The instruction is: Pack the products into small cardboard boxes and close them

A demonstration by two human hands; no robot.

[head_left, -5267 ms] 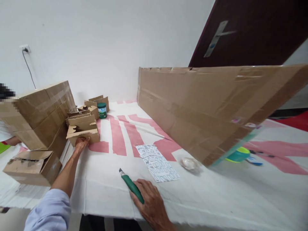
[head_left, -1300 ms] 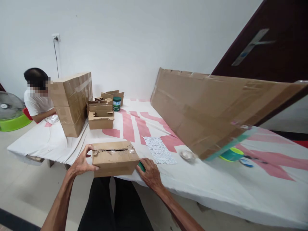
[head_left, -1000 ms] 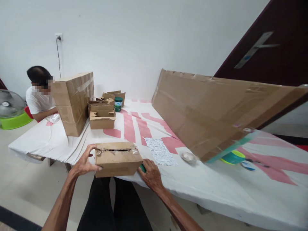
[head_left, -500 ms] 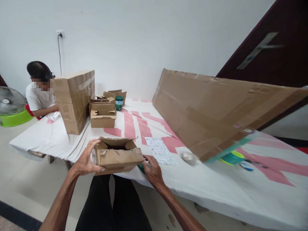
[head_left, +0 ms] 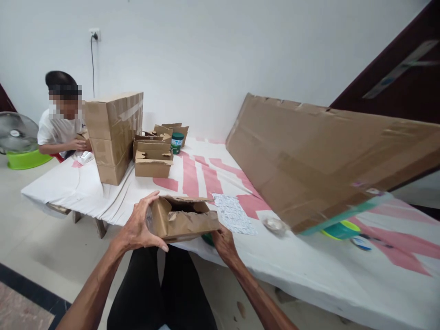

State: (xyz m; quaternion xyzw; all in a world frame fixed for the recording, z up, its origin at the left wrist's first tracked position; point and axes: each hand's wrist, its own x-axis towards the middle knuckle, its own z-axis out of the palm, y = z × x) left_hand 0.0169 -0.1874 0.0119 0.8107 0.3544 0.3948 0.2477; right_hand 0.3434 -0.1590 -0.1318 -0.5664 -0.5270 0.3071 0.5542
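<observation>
A small brown cardboard box with its top flaps open sits tilted at the near edge of the white-covered table. My left hand grips its left end, fingers wrapped round the side. My right hand is at the box's right end, fingers curled, with a green-handled utility knife partly hidden under it and the box. A sheet of printed labels lies just beyond the box.
A long flat cardboard carton leans across the table's right. A large taped box and several small open boxes stand far left with a green jar. Another person sits at the table's far left end. A fan stands on the floor.
The small box came from the left side to the near table edge. Over the last second its top flaps opened and it tilted; my left hand shifted along its left end.
</observation>
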